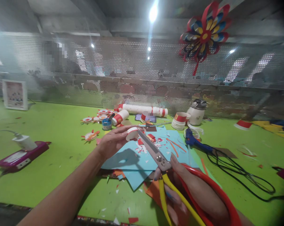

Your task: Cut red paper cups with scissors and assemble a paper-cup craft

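My left hand (112,141) holds a short white paper ring (132,134) with a thin red edge between thumb and fingers, above the blue paper. My right hand (191,185) grips large scissors (153,149) with one red and one yellow handle loop. Their blades point up and left, and look nearly closed, with the tips at the ring's right side; whether they cut into it I cannot tell. Below the blades, red and white paper scraps (150,139) lie on light blue paper sheets (125,158).
A blue glue gun (196,141) with a black cable lies at right. Behind stand a white jar (196,114), red-and-white paper cups (179,121), a long paper tube (142,110) and a small blue pot (106,124). A purple power strip (24,157) lies left; a paper flower (205,36) hangs above.
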Motion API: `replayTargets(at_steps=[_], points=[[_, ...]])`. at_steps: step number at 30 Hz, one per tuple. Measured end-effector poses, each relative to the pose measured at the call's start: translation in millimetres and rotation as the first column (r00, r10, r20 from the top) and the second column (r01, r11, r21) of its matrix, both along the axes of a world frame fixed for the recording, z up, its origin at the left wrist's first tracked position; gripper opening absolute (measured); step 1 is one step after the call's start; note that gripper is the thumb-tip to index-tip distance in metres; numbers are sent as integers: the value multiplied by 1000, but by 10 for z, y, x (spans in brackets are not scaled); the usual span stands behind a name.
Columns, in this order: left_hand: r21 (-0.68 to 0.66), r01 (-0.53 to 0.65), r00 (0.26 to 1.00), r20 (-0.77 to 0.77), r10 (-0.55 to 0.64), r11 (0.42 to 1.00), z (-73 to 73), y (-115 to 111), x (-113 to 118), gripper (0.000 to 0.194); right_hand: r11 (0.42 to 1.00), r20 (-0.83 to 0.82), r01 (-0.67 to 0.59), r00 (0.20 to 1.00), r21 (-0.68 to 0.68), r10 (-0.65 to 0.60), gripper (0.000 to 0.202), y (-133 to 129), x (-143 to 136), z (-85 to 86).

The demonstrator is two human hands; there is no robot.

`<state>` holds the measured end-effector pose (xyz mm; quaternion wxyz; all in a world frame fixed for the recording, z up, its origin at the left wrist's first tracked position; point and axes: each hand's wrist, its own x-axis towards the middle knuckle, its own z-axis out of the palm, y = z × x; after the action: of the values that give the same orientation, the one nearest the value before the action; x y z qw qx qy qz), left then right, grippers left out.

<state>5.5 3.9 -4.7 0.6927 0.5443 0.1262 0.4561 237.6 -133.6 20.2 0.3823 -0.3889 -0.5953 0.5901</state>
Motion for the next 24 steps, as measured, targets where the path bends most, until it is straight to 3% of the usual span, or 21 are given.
replayTargets(at_steps=[6,12,17,21,24], points=[[-39,-37,999,-6,37,999,-38,24,-10,41,994,-29,-43,999,-98,41,71,7,-29,44],[9,-3,1000,9,3,1000,0,0,9,39,987,-47,-60,997,-147,53,28,15,20,-33],[-2,-72,997,6,72,997,39,-17,16,36,984,-49,-51,998,-169,43,30,14,13,-173],[-33,-118,993,-2,118,992,22,3,8,36,984,-29,-28,999,-174,24,60,7,-16,-217],[-42,-138,990,-19,137,990,23,5,10,37,987,8,2,1000,-158,-1,64,4,-34,-205]])
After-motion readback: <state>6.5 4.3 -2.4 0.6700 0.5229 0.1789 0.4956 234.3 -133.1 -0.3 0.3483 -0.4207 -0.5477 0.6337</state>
